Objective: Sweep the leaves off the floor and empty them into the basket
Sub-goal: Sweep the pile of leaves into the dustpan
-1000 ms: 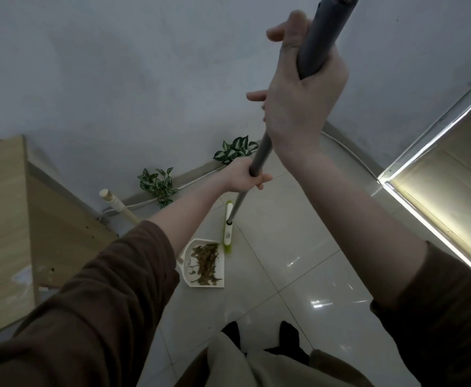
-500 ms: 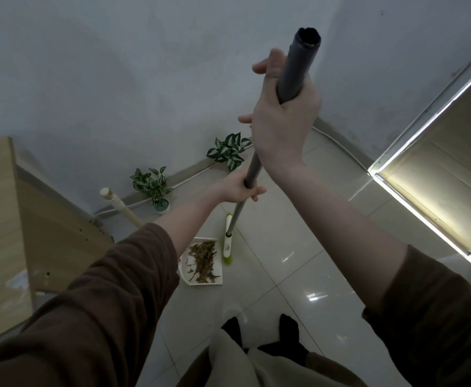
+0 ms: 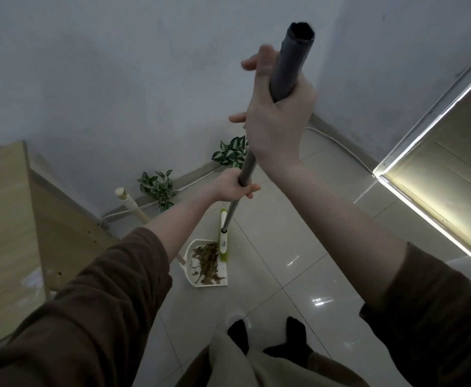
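Observation:
I hold a grey broom handle [image 3: 290, 71] with both hands. My right hand [image 3: 277, 121] grips it near the top end. Lower down, my left hand [image 3: 232, 187] is closed around the thin part of the shaft. The green and white broom head [image 3: 223, 241] rests on the tiled floor at the right edge of a white dustpan [image 3: 193, 277]. A pile of brown dry leaves [image 3: 207, 261] lies inside the dustpan. The dustpan's pale handle [image 3: 128, 202] rises to the upper left. No basket is in view.
Two small green potted plants [image 3: 157, 188] [image 3: 232, 153] stand against the grey wall. A wooden cabinet [image 3: 8, 233] is at the left. A lit panel [image 3: 440, 174] runs along the right. My feet in dark socks [image 3: 267, 339] stand on the glossy tiles.
The view has tilted, so the broom's top end now shows fully. The broom head stays at the dustpan's right edge, and both hands keep their grip.

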